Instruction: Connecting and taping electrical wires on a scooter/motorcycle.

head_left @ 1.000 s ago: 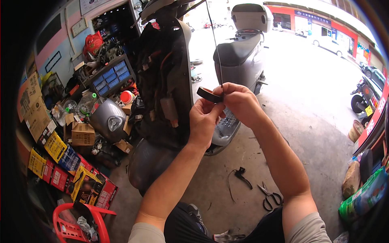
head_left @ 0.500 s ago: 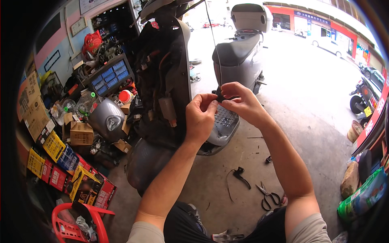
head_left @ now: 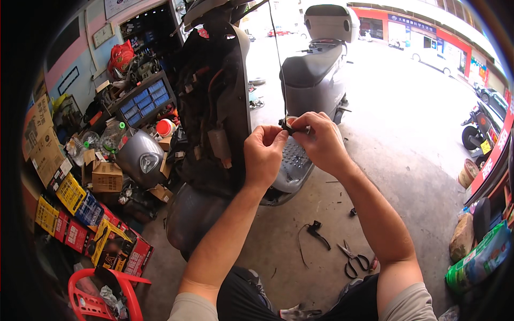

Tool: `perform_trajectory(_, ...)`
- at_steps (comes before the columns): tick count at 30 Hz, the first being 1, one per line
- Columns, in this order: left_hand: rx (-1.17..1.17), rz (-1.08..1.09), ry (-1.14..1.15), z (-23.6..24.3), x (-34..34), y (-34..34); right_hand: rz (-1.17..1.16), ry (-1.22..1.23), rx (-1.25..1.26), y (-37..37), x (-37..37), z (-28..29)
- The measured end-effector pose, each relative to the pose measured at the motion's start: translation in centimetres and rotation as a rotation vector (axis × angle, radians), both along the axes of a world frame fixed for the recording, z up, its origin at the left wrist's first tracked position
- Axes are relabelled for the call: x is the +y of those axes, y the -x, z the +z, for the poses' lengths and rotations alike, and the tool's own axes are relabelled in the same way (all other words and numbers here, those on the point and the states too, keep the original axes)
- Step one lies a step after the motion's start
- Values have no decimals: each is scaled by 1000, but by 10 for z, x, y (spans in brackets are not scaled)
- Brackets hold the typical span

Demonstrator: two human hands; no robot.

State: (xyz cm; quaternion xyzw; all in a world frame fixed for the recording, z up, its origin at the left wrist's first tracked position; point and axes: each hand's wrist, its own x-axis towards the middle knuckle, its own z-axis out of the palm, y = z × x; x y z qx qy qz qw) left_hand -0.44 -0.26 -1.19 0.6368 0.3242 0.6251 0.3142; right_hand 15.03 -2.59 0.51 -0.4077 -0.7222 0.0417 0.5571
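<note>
- in the head view, the left hand (head_left: 263, 158) has thumb and forefinger pinched on the black tape (head_left: 288, 129), right at the low end of the thin cable (head_left: 278, 53).
- the right hand (head_left: 321, 142) pinches it from the other side, the tape roll (head_left: 292, 120) showing partly behind those fingertips.
- so the tape is up in the air between both hands, above the scooter's dimpled footboard (head_left: 289, 167).
- i'd guess it's light, soft and a bit stretchy, probably tacky underneath; hold it by the edges.
- the cable looks thin and likely springy, best steadied just above the tape.
- scissors (head_left: 355, 262) and a black brake lever (head_left: 319, 235) lie on the floor (head_left: 321, 209).
</note>
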Motion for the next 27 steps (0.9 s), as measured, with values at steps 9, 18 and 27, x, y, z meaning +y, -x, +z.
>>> perform_trajectory(9, -230, -178, 210, -1, -6, -9, 157, 178, 354, 8, 20, -9)
perform_trajectory(18, -392, -383, 410, 2, -10, -3, 801, 387, 781, 11, 29, 1)
perform_trajectory(27, 12, 0, -75, 2, -3, -2, 680, 359, 415, -4, 10, 17)
